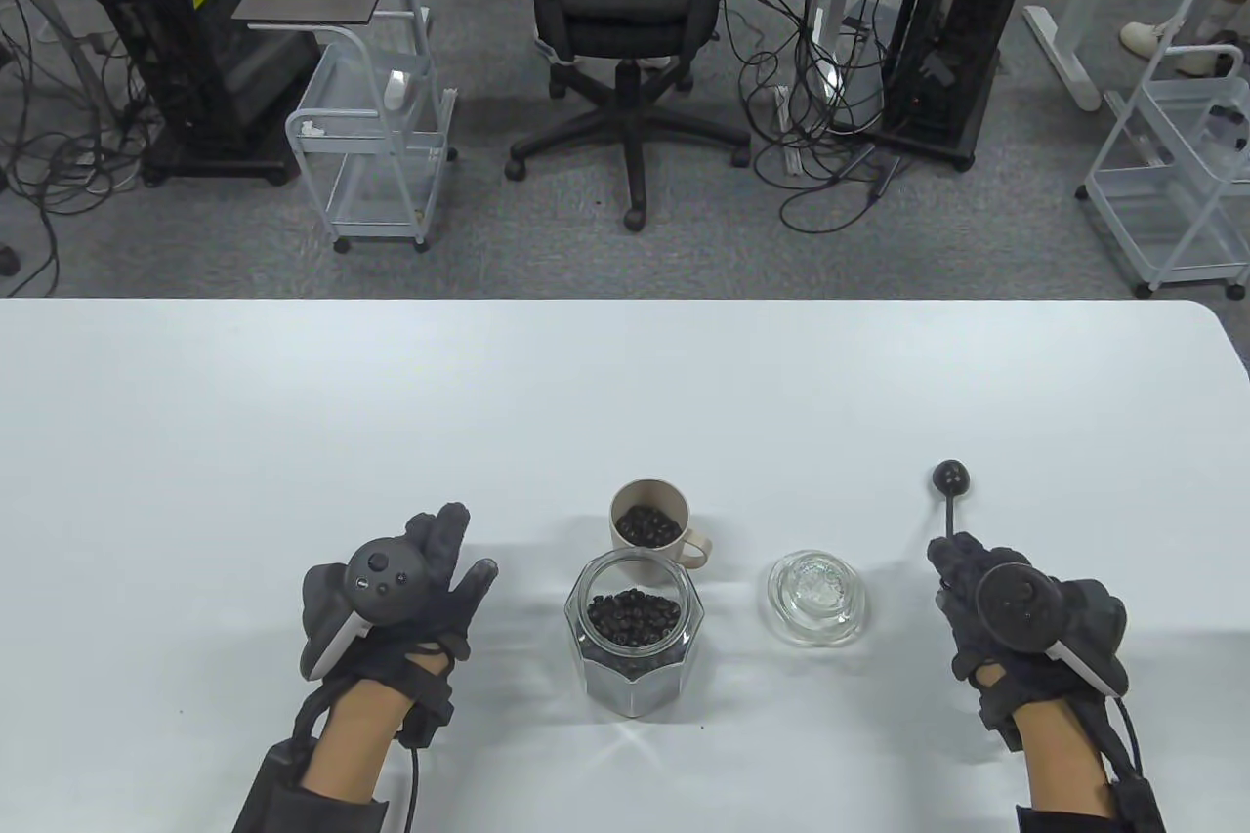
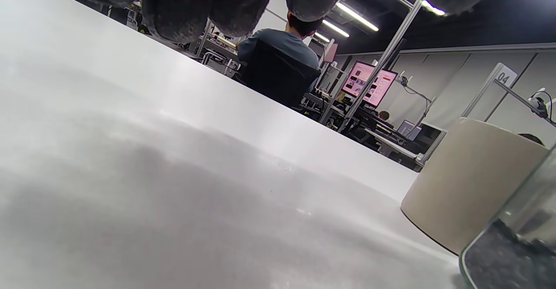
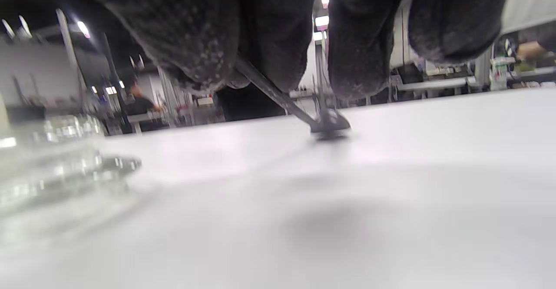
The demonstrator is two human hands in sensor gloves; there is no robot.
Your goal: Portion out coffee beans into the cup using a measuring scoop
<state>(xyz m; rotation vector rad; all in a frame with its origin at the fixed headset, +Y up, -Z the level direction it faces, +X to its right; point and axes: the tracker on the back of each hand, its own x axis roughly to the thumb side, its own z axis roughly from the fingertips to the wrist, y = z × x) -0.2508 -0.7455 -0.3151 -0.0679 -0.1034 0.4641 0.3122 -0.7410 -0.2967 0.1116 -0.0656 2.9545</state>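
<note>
Beans (image 1: 645, 525) already sit in the cup (image 1: 649, 493), which stands on the bench (image 1: 625, 384) just behind the open jar (image 1: 635, 643), itself holding more beans. The glass lid (image 1: 816, 596) lies to the right of the jar, apart from it. Farther right, the scoop (image 1: 950, 493) rests with its bowl on the bench, and the right hand (image 1: 1016, 613) has its grip curled round the handle; in the right wrist view the fingers (image 3: 360, 54) wrap the thin metal shaft while the bowl touches the surface. The left hand (image 1: 405, 594) lies flat beside the jar with its grip open, fingers straight, holding nothing.

Judging by this layout, the step in hand is either laying the scoop down after a portion or lifting it for another; the frames alone do not settle which. If more beans are wanted, the next move calls for carrying the scoop across to the jar mouth, clearing the lid on the way, dipping into the beans, then tipping over the cup behind. The left hand is well placed to steady the jar.
</note>
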